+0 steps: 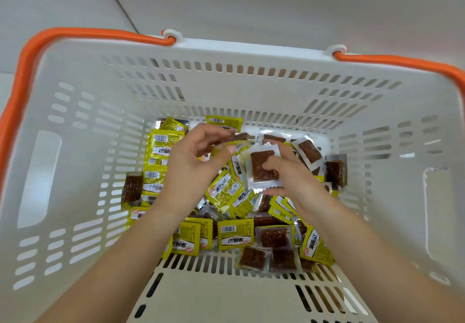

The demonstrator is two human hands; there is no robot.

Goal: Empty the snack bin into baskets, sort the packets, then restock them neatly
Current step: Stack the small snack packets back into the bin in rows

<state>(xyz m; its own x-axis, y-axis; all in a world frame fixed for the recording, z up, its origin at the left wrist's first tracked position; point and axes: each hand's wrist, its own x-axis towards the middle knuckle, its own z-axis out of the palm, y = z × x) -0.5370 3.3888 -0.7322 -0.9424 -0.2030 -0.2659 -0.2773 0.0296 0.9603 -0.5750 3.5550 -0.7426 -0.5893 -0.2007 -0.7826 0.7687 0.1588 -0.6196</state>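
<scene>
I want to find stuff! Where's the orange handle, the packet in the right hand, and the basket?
orange handle [22,71]: head view, its bend at the left corner.
packet [263,169]: head view, its brown middle, held by right hand [289,179].
basket [251,91]: head view, far slotted wall.

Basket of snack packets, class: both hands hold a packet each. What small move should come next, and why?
Probably lay the left hand's packet onto the packet the right hand holds, clear side up. Both show the brown snack through clear film, so they seem to match, while yellow packets lie mixed in the basket below.
</scene>
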